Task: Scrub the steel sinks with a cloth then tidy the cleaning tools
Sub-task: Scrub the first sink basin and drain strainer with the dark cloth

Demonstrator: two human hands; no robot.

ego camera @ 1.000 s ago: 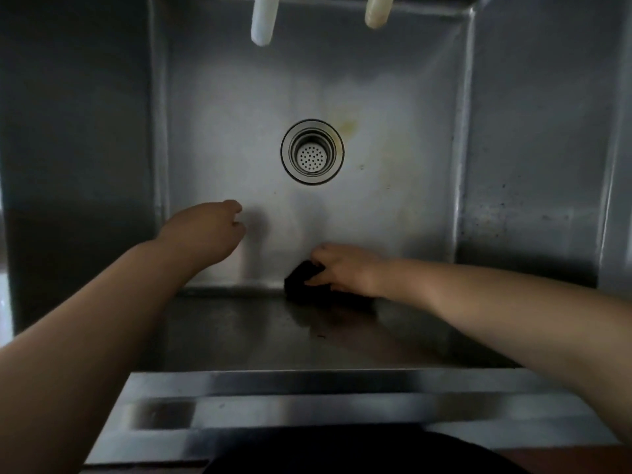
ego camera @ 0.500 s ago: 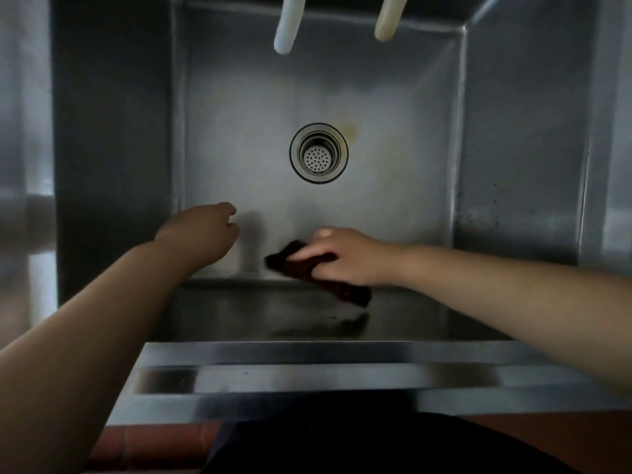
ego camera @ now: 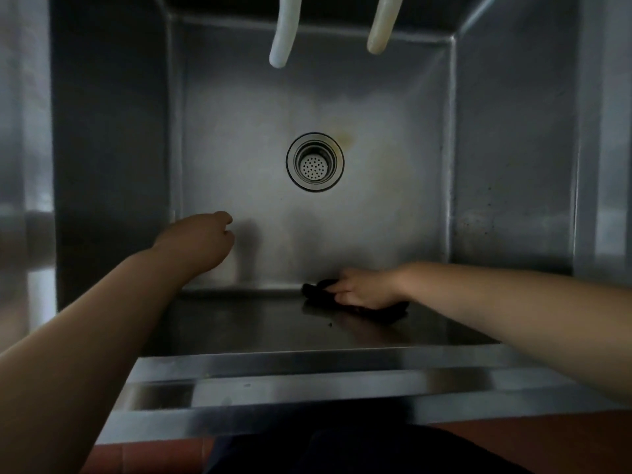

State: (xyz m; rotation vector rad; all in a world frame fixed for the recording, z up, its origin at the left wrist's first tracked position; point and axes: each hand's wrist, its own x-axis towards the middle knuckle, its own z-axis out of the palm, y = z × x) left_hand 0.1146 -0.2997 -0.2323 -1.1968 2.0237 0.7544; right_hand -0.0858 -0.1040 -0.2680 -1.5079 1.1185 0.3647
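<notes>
Deep square stainless-steel sink basin (ego camera: 506, 172) straight ahead. Round perforated metal drain strainer (ego camera: 315, 162) in mid-floor. Two pale rubbery hoses (ego camera: 283, 39) overhead at the back. Right hand (ego camera: 367, 289) on dark crumpled cloth (ego camera: 319, 293) against near wall, front right; left hand (ego camera: 198, 239) front left.

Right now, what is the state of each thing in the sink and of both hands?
cloth: dark, bunched, pressed at the near edge of the sink floor
right hand: grips the cloth
left hand: fingers loosely curled, holds nothing
drain: uncovered, strainer in place
sink: yellowish stain beside the drain
</notes>
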